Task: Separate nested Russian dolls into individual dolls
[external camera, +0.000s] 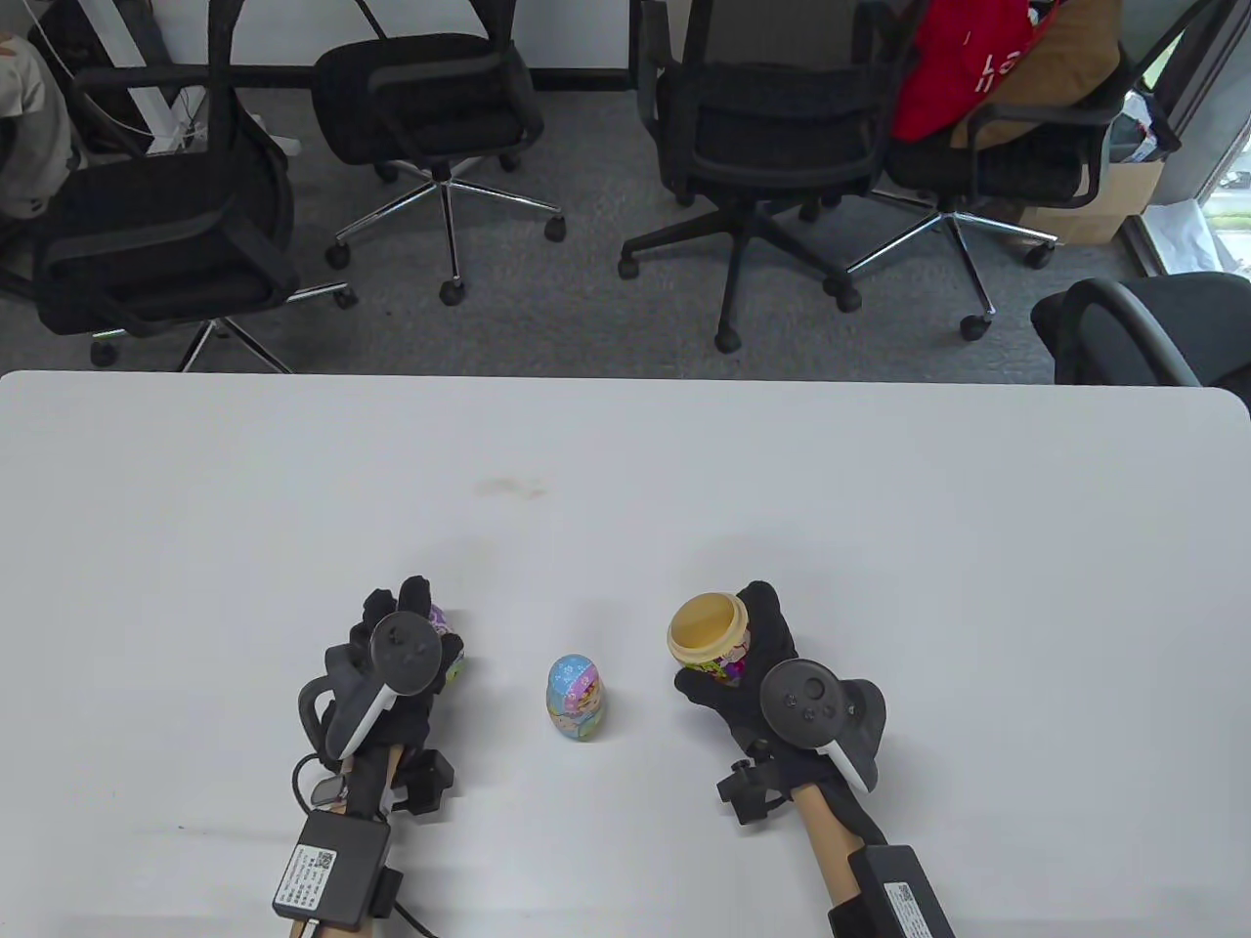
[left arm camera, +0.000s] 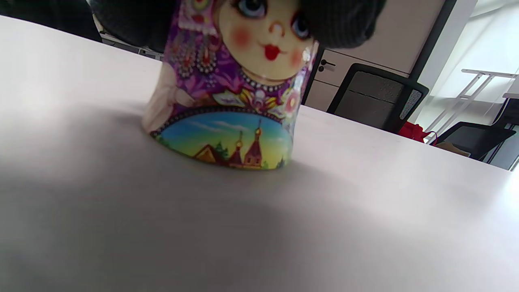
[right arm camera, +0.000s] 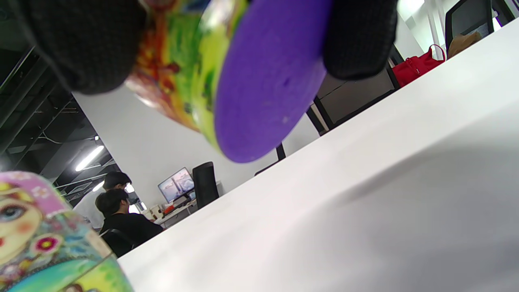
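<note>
My left hand (external camera: 406, 650) grips the purple top half of the big doll (left arm camera: 239, 85) from above, its open rim resting on the white table (external camera: 625, 469); in the table view only a sliver of it (external camera: 440, 619) shows past my fingers. My right hand (external camera: 757, 664) holds the bottom half of the same doll (external camera: 709, 637) off the table, hollow yellow inside facing up; its purple base (right arm camera: 267, 77) shows in the right wrist view. A smaller, closed doll in blue and pink (external camera: 576, 697) stands upright between my hands, also seen at the right wrist view's lower left (right arm camera: 40, 239).
Several black office chairs (external camera: 772, 127) stand beyond the table's far edge, one with a red bag (external camera: 963, 54). A faint brown stain (external camera: 508, 487) marks the table's middle.
</note>
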